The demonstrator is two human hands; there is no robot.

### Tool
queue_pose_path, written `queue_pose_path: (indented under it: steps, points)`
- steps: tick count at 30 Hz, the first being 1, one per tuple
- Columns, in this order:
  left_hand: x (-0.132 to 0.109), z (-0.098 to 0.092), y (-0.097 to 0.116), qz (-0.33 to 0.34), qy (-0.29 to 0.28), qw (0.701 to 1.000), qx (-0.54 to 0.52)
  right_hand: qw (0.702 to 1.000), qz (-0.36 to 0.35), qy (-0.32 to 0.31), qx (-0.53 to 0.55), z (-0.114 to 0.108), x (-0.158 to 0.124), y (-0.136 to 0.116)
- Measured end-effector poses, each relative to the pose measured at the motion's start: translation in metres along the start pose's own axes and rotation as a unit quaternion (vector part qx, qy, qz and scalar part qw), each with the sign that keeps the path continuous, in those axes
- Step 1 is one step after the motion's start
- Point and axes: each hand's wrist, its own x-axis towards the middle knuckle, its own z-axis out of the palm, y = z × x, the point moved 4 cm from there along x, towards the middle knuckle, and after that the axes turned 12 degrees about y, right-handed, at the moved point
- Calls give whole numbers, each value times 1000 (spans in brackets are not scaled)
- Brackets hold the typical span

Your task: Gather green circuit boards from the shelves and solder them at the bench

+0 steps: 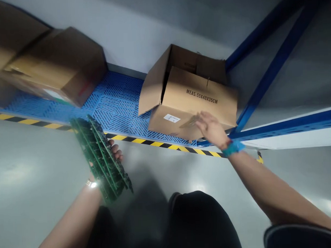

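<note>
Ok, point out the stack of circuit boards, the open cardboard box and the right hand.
stack of circuit boards [101,157]: head view, middle of the stack.
open cardboard box [197,108]: head view, on the printed flap.
right hand [212,129]: head view, back of the hand.

The open cardboard box [191,97] reads "MEAS:55X40X35CM"; its small white label is unreadable

We look from the head, pitched steeply forward and down, with our own knee [201,216] at the bottom edge. The view is close and rolled: the open cardboard box [192,101] on the blue grid mat [118,104] lies within arm's reach.
</note>
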Motion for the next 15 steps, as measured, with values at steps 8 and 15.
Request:
queue_pose_path:
  steps: [8, 15]
  points:
    - [-5, 24, -3, -28, 79, 996, 8, 901, -191, -352, 167, 12, -257, -64]
    - [-6, 27, -6, -10, 156, 988, -3, 901, 14, -340, 270, 33, -231, -37]
